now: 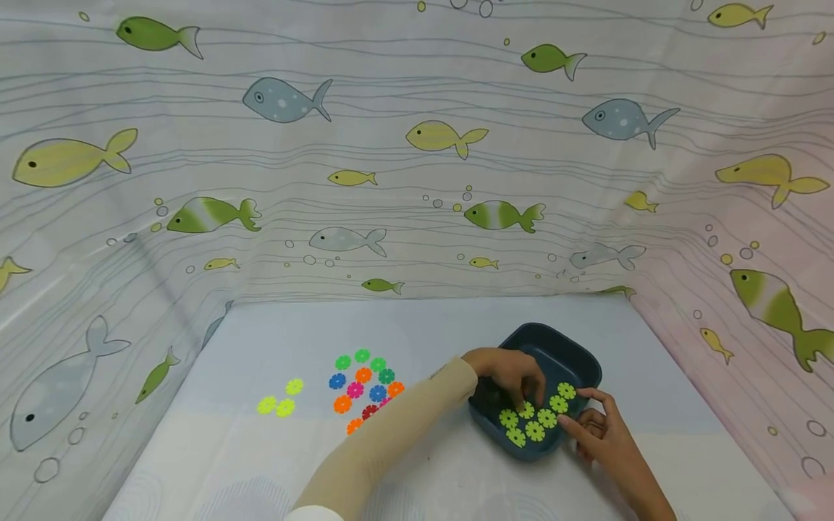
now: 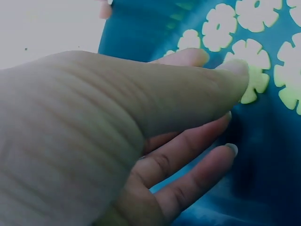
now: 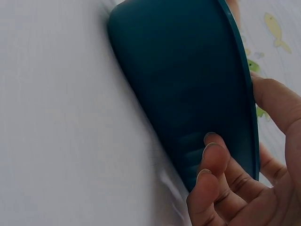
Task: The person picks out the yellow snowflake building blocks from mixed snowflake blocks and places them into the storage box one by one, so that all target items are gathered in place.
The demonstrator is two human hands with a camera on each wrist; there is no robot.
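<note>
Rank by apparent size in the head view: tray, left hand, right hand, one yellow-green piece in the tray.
1. Tray
2. Left hand and right hand: too alike to rank
3. Yellow-green piece

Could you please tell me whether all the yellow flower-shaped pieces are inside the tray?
No, three yellow pieces lie on the table outside the tray, left of the mixed-colour pieces.

Across the head view, a fish-print sheet (image 1: 391, 43) wraps from eight through twelve to four o'clock: a yellow fish (image 1: 433, 136) at twelve, a spotted blue-grey fish (image 1: 619, 119) at two, a green-and-white banded fish (image 1: 769, 300) at three. A white tabletop (image 1: 449, 477) spreads at six, with faint arc prints (image 1: 250, 499) at seven.
</note>
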